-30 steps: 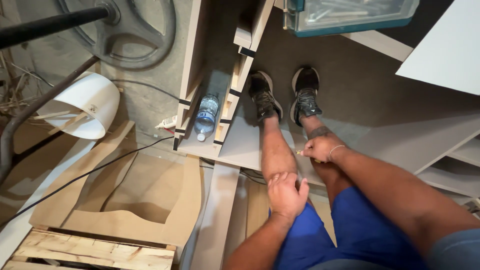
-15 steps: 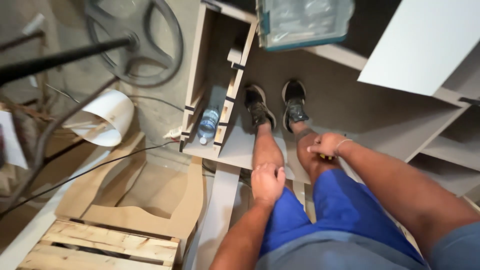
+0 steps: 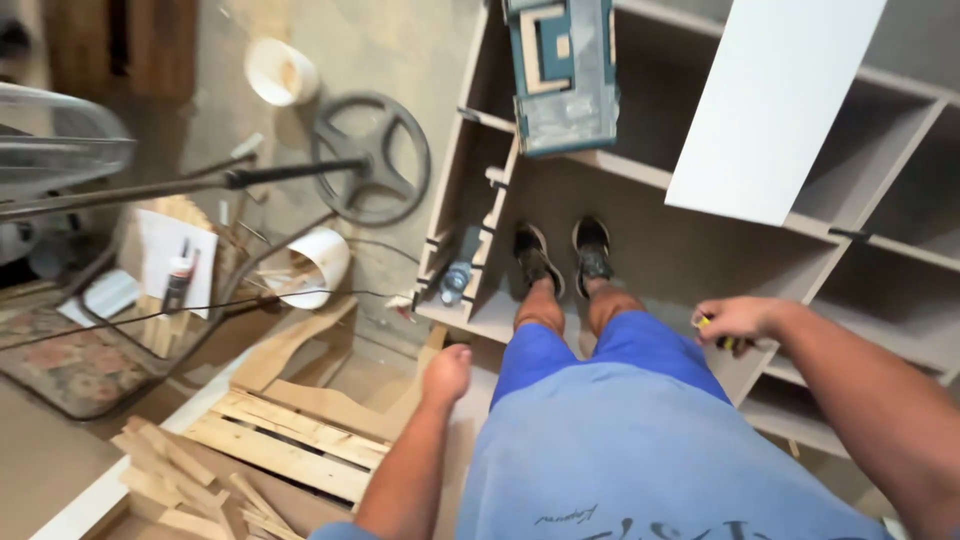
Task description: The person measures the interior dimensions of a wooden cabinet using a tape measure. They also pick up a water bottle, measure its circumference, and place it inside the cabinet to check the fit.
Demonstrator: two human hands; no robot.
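Small yellow-and-black object (image 3: pixel 712 330), too hidden to identify, sits pinched in the right hand (image 3: pixel 735 320), fingers curled shut around it, now out beside the right thigh instead of down at the knee a second ago. Left hand (image 3: pixel 447 372) has left the other knee and hangs loosely closed and empty above the pale wooden slatted pallet (image 3: pixel 290 440). Both legs look straighter, so the person seems to have risen. Farther off, dark shoes (image 3: pixel 560 255) stand on the flat beige cabinet panel (image 3: pixel 690 250), with a clear plastic water bottle (image 3: pixel 455 283) in the narrow compartment near its left edge.
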